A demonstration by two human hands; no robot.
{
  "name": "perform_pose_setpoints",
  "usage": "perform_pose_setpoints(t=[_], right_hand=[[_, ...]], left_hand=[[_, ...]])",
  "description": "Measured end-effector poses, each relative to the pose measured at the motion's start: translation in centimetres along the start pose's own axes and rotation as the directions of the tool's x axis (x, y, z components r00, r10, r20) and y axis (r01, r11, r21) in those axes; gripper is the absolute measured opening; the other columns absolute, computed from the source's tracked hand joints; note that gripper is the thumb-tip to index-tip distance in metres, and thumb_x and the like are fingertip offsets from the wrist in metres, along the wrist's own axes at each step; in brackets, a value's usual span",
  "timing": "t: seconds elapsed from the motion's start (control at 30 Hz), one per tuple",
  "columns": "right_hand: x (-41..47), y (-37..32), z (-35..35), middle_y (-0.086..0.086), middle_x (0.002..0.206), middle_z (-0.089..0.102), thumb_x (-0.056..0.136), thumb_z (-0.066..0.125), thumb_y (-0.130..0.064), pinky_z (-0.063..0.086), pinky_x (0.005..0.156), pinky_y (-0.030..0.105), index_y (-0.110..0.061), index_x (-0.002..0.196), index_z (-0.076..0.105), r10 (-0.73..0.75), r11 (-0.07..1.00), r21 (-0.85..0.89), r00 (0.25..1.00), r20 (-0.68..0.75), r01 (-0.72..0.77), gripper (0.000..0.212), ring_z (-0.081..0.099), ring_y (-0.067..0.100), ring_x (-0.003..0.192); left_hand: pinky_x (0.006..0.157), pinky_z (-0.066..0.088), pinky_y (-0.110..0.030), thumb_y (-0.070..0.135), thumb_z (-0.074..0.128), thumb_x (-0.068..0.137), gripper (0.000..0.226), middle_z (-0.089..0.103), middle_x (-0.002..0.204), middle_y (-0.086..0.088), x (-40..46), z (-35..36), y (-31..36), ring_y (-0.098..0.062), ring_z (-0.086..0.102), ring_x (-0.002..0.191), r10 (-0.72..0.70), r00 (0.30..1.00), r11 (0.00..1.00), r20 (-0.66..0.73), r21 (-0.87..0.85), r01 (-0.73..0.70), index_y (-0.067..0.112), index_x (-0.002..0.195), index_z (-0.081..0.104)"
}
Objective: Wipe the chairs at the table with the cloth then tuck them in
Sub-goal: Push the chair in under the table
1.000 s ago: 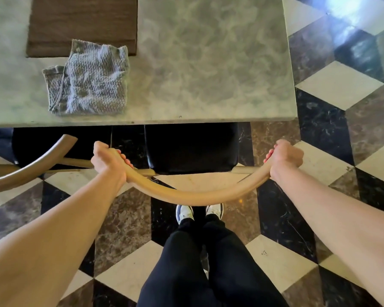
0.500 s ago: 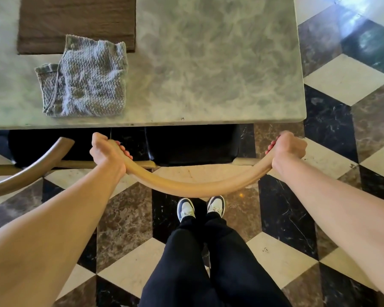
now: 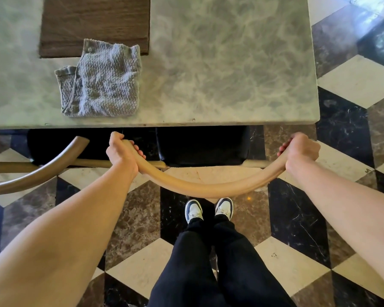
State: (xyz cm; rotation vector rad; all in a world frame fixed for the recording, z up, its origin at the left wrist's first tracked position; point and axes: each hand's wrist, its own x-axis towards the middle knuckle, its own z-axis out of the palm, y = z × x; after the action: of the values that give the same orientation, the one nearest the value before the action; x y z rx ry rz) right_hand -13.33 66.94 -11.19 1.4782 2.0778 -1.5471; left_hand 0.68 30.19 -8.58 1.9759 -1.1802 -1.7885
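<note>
While both hands grip the curved wooden backrest (image 3: pixel 211 188) of the chair (image 3: pixel 202 149) in front of the person, its black seat sits mostly under the edge of the grey marbled counter (image 3: pixel 231 74). The left hand (image 3: pixel 122 152) is wrapped round the left end of the backrest, fingers curled over the far side; the right hand (image 3: pixel 299 149) is clamped round the right end in the same way. The two hands are well apart, one at each end of the bow. A straight wooden rail runs behind the backrest at seat level.

On the counter lies the cloth (image 3: pixel 102 82), a crumpled grey knitted piece, near the front edge and to the left of the gripped chair. Its upper corner overlaps a brown placemat (image 3: pixel 93 23).

A second chair (image 3: pixel 38 169) stands to the left, its curved wooden backrest reaching out from the counter; its seat appears dark and lies in shadow beneath the edge, so how far in it sits is hard to judge.

Below, the person's black trousers (image 3: pixel 208 262) and white-and-dark shoes (image 3: pixel 208 209) stand on a floor (image 3: pixel 293 218) of cream, brown and black diamond tiles.
</note>
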Motion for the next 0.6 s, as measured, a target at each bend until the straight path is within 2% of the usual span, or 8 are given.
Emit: perform_pose_setpoints(t=[0.13,0.27,0.4,0.5,0.6], right_hand=[[0.3,0.1,-0.2,0.004,0.054,0.06,0.081,0.053,-0.017,0.052,0.041,0.028,-0.009,0.086,0.065,-0.017,1.0,-0.026,1.0,-0.015,0.017,0.016,0.055,0.013,0.035],[0.8,0.1,0.1,0.006,0.063,0.06,0.08,0.046,-0.015,0.052,0.043,0.029,-0.009,0.094,0.063,-0.03,0.999,-0.018,0.999,-0.016,0.03,0.022,0.056,0.014,0.038],[0.8,0.2,0.3,0.007,0.064,0.061,0.083,0.044,-0.013,0.051,0.042,0.027,-0.008,0.099,0.063,-0.043,0.999,-0.02,0.999,-0.012,0.043,0.026,0.056,0.014,0.04],[0.7,0.1,0.2,0.006,0.064,0.061,0.084,0.046,-0.017,0.053,0.047,0.029,-0.009,0.098,0.064,-0.041,0.999,-0.024,0.999,0.002,0.041,0.024,0.056,0.013,0.039],[0.3,-0.3,0.0,0.006,0.056,0.06,0.079,0.051,-0.018,0.055,0.047,0.033,-0.007,0.094,0.065,-0.032,0.999,0.006,0.999,0.04,0.032,0.023,0.055,0.017,0.039]], left_hand=[[0.046,0.04,-0.027,0.017,0.061,0.077,0.013,0.052,0.054,-0.006,-0.5,-0.1,0.0,-0.019,0.043,0.038,0.044,0.999,0.996,0.017,0.074,-0.045,0.01,0.07,0.052],[0.042,0.037,-0.027,0.009,0.063,0.083,0.015,0.049,0.054,-0.006,-0.3,0.5,0.3,-0.018,0.04,0.037,0.078,0.997,0.99,0.004,0.114,-0.078,0.01,0.075,0.051],[0.041,0.033,-0.026,0.006,0.061,0.087,0.017,0.047,0.055,-0.006,-0.2,0.8,0.4,-0.017,0.038,0.038,0.086,0.996,0.989,-0.015,0.125,-0.084,0.01,0.075,0.049],[0.041,0.034,-0.026,0.006,0.06,0.087,0.014,0.047,0.056,-0.007,0.0,1.0,0.2,-0.017,0.038,0.038,0.095,0.995,0.987,-0.016,0.13,-0.092,0.009,0.077,0.05],[0.041,0.034,-0.027,0.005,0.058,0.09,0.013,0.046,0.058,-0.007,-0.1,1.2,0.4,-0.018,0.038,0.04,0.083,0.996,0.985,-0.01,0.152,-0.081,0.008,0.081,0.049]])
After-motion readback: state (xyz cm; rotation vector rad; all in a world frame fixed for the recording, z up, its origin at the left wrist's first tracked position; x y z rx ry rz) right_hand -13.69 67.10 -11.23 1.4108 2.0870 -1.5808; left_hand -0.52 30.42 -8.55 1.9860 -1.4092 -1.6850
